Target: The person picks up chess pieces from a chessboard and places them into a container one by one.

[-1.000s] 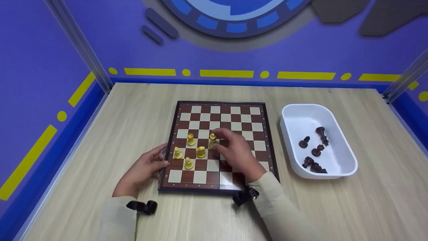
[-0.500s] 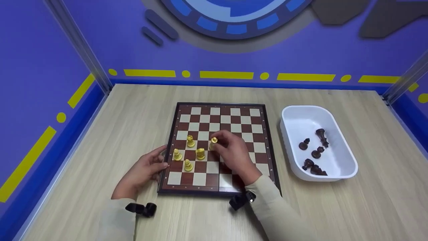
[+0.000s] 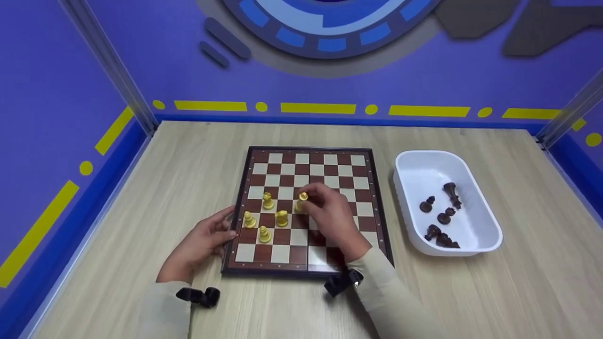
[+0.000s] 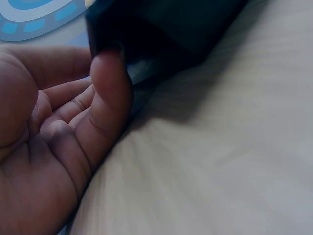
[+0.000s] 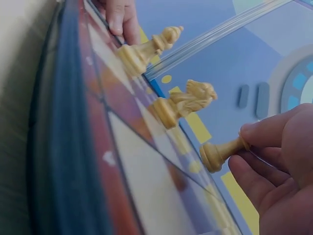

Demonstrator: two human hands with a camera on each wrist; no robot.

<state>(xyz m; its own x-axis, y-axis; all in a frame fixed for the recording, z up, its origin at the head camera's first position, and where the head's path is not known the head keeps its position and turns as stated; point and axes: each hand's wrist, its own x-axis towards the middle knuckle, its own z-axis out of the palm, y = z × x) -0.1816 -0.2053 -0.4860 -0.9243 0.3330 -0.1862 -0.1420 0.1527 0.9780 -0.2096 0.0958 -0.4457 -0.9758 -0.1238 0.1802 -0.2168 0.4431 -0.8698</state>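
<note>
In the head view my right hand (image 3: pixel 333 219) pinches a pale yellow chess piece (image 3: pixel 301 201) between thumb and fingertips, over the middle of the chessboard (image 3: pixel 315 188). The right wrist view shows that piece (image 5: pixel 215 155) tilted, its base seemingly just off the board and its top hidden by the fingers. Left of it stand a yellow knight (image 3: pixel 281 218), also clear as a horse's head (image 5: pixel 188 100), and three other yellow pieces, including one with a rounded top (image 3: pixel 264 234). My left hand (image 3: pixel 200 242) holds the board's left edge, thumb on the border.
To the right of the board is a white plastic tub (image 3: pixel 405 188) with several dark chess pieces (image 3: pixel 451 193) lying in it. The pale wooden table (image 3: pixel 198 160) is bounded by blue panels (image 3: pixel 320 89) at the back and sides.
The pinched yellow piece has tilted and shifted slightly right with my right hand. My left hand stays at the board's edge, and the other pieces keep their squares.
</note>
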